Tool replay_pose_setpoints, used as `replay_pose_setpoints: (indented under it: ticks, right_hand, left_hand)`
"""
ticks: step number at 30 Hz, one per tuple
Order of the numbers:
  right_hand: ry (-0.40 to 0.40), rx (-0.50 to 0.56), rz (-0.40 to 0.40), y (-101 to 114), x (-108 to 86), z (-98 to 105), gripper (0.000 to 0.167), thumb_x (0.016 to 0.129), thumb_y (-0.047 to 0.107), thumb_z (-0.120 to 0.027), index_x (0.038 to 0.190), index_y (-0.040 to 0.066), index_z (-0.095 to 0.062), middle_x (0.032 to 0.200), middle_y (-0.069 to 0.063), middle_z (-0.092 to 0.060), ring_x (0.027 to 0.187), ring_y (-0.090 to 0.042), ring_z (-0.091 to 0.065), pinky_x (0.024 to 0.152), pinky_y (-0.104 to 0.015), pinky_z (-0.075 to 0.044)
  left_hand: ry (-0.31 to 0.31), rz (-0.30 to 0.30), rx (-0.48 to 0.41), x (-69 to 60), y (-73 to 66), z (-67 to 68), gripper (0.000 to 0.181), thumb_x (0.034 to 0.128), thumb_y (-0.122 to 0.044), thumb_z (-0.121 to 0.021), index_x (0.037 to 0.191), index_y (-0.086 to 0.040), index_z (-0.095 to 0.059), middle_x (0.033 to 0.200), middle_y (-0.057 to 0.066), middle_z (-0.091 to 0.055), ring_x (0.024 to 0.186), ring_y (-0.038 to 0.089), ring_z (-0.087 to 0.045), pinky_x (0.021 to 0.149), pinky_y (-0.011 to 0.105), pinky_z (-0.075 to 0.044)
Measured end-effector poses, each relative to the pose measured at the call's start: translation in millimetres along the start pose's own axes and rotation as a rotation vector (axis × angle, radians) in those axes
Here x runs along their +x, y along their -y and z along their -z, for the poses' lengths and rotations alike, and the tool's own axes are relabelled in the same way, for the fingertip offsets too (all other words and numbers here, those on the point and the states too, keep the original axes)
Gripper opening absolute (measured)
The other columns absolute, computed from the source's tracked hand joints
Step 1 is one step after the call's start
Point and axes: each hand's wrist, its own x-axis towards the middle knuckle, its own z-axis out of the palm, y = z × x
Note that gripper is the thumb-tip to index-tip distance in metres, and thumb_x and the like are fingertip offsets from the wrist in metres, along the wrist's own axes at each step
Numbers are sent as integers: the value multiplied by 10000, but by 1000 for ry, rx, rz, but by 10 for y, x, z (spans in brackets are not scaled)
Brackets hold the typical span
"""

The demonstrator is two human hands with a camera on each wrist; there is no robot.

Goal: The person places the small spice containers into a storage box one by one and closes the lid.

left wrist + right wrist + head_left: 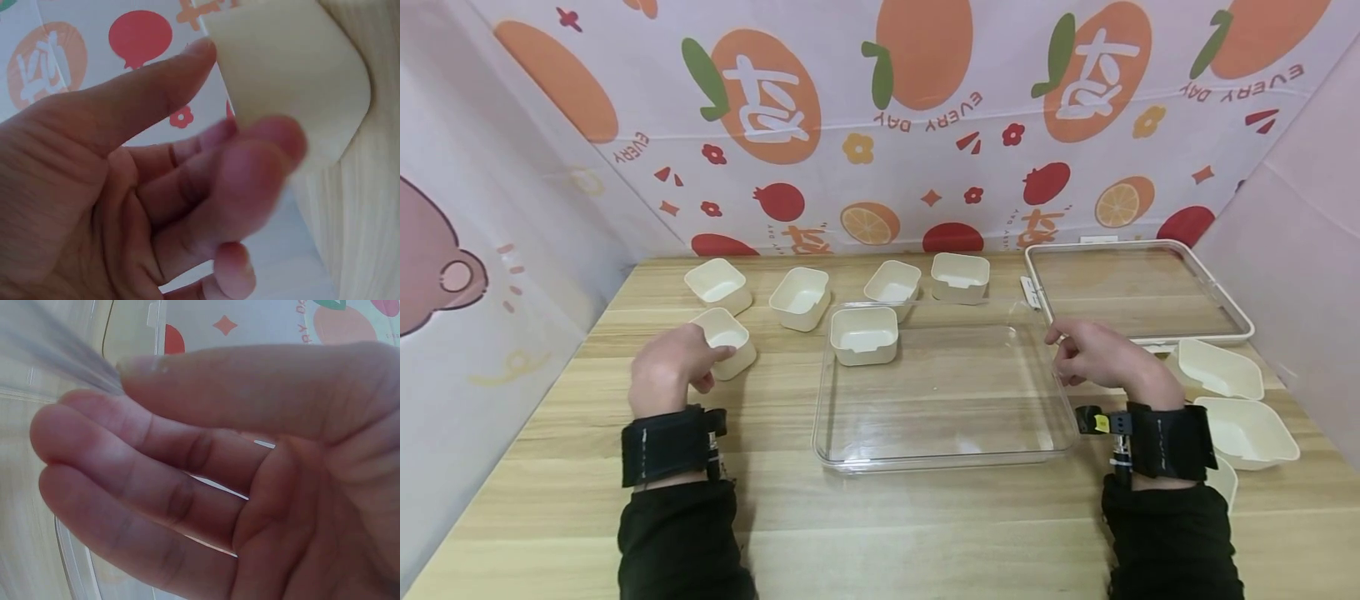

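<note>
My left hand is at a small cream box on the left. In the left wrist view, the thumb of that hand meets the rim of the box, while curled fingers lie by its outer side. At the right wall of a large clear bin is my right hand. The right wrist view has this hand pinching the clear wall between thumb and curled fingers. Inside the bin, at its back left corner, sits another cream box.
Several cream boxes stand along the back of the wooden table. A clear lid with a white frame lies at the back right. More cream boxes are beside my right forearm. Patterned cloth hangs behind the table.
</note>
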Motion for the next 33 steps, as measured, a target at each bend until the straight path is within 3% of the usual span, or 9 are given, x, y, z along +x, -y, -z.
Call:
replay_pose_setpoints:
  ticks: [7,10,13,15,16,19,23,29,33]
  right_hand:
    - [0,-2,-7,0,8,7,320,912,-118,-574,1219,-155,-489,820,-104,-643,748,-233,-640,732,-443,-588]
    - [1,4,-9,-3,7,7,320,917,-115,-582,1221,-154,-488,821,-109,-642,752,-234,-642,735,-444,-588]
    - [0,10,-6,-9,4,5,317,919,-116,-586,1218,-154,-488,817,-108,-641,751,-233,-642,733,-442,-588]
    - [0,12,0,-11,4,2,314,918,-118,-584,1214,-156,-488,813,-106,-639,749,-232,-641,731,-442,-589]
    - [0,13,1,-11,4,2,314,917,-120,-583,1213,-156,-489,811,-105,-639,748,-232,-642,731,-442,-589]
    - [2,15,3,-7,5,5,316,913,-123,-581,1212,-159,-486,806,-102,-633,747,-231,-639,732,-443,-588]
    - [2,20,4,0,3,12,321,915,-123,-588,1214,-162,-480,784,-94,-612,748,-231,-635,730,-443,-589]
    - [-4,16,5,3,1,6,315,913,-122,-581,1211,-157,-487,791,-91,-620,746,-230,-632,730,-442,-588]
    - [-2,25,12,-8,-4,-1,309,911,-121,-567,1206,-160,-486,808,-103,-631,742,-227,-629,726,-442,-587]
  left_hand:
    - [-38,-30,69,69,-48,-26,491,1050,-319,-516,681,-37,-675,602,50,-637,626,222,-563,595,379,-407]
    - [-104,-63,71,116,-69,-56,473,1045,-311,-524,665,-60,-651,593,33,-619,623,219,-544,568,370,-383]
    - [-216,-150,33,163,-42,-77,378,1028,-318,-562,859,5,-664,719,101,-645,716,286,-579,588,416,-431]
    - [-261,-223,-11,182,21,-79,398,1001,-320,-620,1109,63,-618,966,217,-652,915,396,-582,721,516,-481]
    - [-269,-253,-28,188,63,-75,494,979,-325,-659,1236,85,-563,1112,277,-616,1040,461,-548,822,575,-469]
    - [-222,-282,-55,191,193,-56,847,901,-323,-761,1503,73,-314,1498,376,-312,1334,599,-265,1051,722,-228]
    - [-148,-236,-38,191,322,-37,1034,850,-302,-812,1580,17,-152,1580,382,-93,1390,648,-61,1031,799,-75]
    - [-96,-225,-27,186,342,-24,933,877,-241,-785,1543,79,-215,1534,415,-173,1366,632,-161,1041,772,-175]
    - [-121,-215,-24,156,333,-30,848,897,-236,-749,1505,112,-269,1468,433,-248,1298,631,-245,1029,738,-257]
